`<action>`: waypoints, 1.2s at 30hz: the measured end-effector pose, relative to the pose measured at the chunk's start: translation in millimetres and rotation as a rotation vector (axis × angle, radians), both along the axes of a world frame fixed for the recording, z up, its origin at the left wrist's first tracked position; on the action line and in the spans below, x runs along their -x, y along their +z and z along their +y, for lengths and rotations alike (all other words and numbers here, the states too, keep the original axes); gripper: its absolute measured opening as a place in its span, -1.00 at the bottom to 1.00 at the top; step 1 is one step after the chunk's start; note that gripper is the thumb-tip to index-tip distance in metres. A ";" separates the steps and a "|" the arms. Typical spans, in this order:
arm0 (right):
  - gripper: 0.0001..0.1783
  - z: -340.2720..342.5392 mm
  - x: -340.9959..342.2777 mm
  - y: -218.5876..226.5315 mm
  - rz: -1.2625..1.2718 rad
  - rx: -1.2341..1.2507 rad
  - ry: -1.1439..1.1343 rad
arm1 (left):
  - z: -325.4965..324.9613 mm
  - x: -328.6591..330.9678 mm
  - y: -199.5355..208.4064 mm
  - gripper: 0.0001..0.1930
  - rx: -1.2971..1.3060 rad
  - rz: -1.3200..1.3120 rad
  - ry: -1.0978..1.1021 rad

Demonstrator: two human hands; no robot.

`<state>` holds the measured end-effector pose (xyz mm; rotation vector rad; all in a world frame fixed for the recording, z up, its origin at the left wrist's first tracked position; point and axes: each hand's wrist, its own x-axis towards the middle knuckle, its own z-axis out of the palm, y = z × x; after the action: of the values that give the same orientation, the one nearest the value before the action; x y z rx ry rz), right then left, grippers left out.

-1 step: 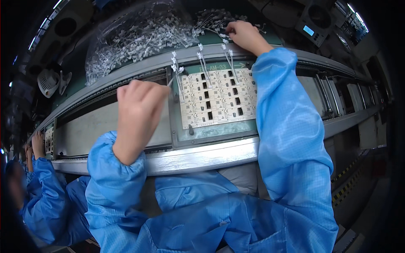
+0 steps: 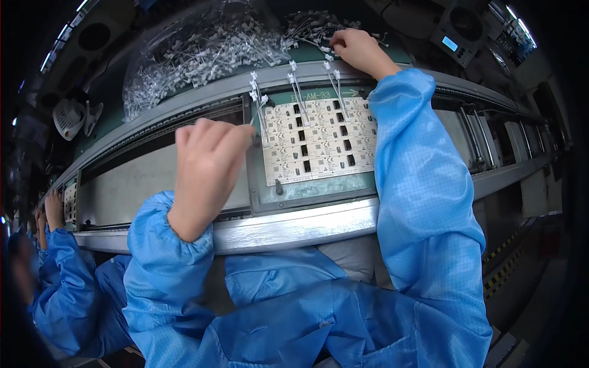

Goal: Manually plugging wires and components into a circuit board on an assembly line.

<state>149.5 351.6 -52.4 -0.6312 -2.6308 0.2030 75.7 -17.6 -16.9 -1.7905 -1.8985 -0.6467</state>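
My left hand is closed, a little blurred, left of the white panel of circuit boards. A thin cable with a white connector runs down to its fingertips, which pinch it. The panel sits in a green carrier on a metal rail. Several white two-wire cables stand along its far part, connectors up, leaning over the rail. My right hand reaches past the far rail with fingers curled together at the edge of loose cables; what they hold is hidden.
A clear plastic bag full of white-connector cables lies beyond the rail. A small white fan stands at the far left. Metal conveyor rails run left to right. A co-worker's hand is at another board on the left.
My left hand has shifted slightly right, toward the panel. My right hand stays at the loose cables, almost unmoved.
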 end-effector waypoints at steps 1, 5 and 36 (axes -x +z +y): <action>-0.72 -1.0 1.8 0.3 -0.009 0.057 0.015 | -0.6 -5.2 -1.9 -0.79 0.012 -0.017 -0.009; -0.72 -13.3 -3.4 -0.6 -0.005 -0.155 0.021 | 1.9 -5.9 -6.6 -0.80 0.045 0.024 -0.053; -0.85 -53.0 -61.0 49.0 0.691 0.187 0.135 | 2.0 -13.9 -17.6 -0.93 0.196 -0.278 0.115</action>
<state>210.5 298.7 -3.4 -0.3504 -1.9933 0.5966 89.6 -15.6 -34.5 -1.7643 -2.3032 -0.7214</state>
